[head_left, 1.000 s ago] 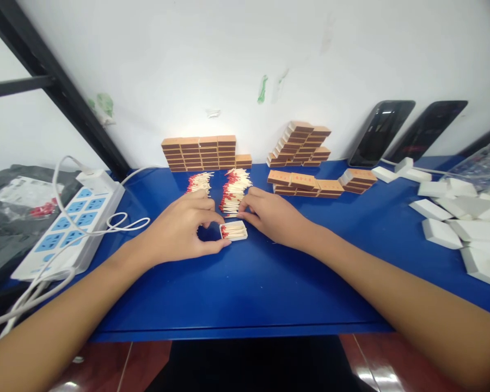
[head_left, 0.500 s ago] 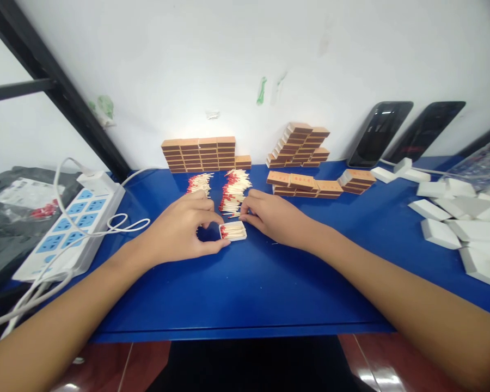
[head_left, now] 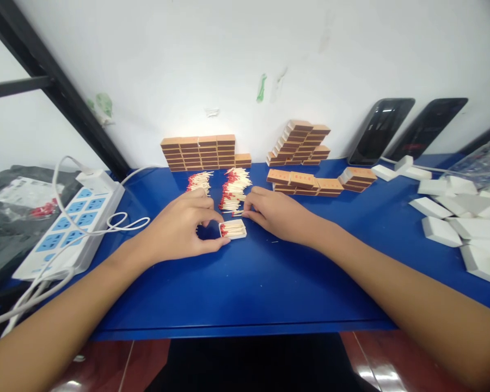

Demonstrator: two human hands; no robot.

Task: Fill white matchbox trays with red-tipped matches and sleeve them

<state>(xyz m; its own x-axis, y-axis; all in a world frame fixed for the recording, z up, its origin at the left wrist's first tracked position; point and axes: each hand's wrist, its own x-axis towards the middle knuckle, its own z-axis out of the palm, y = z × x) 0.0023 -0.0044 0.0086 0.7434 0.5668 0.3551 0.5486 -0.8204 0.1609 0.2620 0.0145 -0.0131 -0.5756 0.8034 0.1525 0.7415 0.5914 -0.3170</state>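
Left hand (head_left: pixel 183 226) snug on tray (head_left: pixel 243 230), right hand (head_left: pixel 275 214) with pinched match (head_left: pixel 238 214), match pile (head_left: pixel 233 191) just behind, boxes (head_left: pixel 200 153) beyond.

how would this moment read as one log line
left hand: grips white tray | right hand: pinches match | tray: matches inside

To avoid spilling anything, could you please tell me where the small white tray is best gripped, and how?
Probably pinch the white tray by its opposite long walls, from the left, as the left hand does: its open top holds loose matches, and the right hand sits near its right end.
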